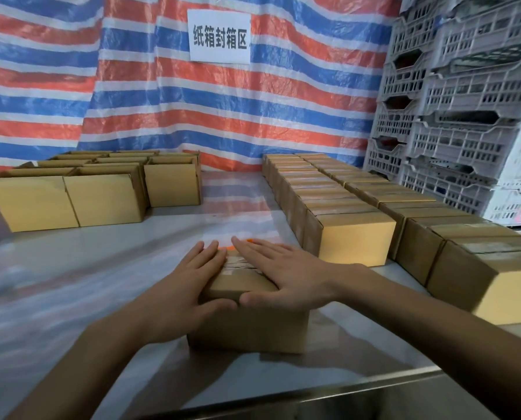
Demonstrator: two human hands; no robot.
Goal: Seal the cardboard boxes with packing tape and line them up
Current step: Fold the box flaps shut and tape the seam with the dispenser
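A small cardboard box [250, 328] stands on the metal table [71, 283] in front of me, with clear tape along its top seam. My left hand [189, 283] lies flat on the left half of its top, fingers straight. Flat on the right half lies my right hand [280, 274], and the two thumbs nearly meet at the near edge. Something orange [238, 245] peeks out just beyond my fingertips, mostly hidden. Two rows of taped boxes [356, 213] run along the right side. Several boxes with open tops [101, 189] sit at the back left.
Grey plastic crates [453, 101] are stacked at the right behind the rows. A striped tarp with a white paper sign [219, 36] hangs at the back. The table's front edge [313, 392] runs just below the box.
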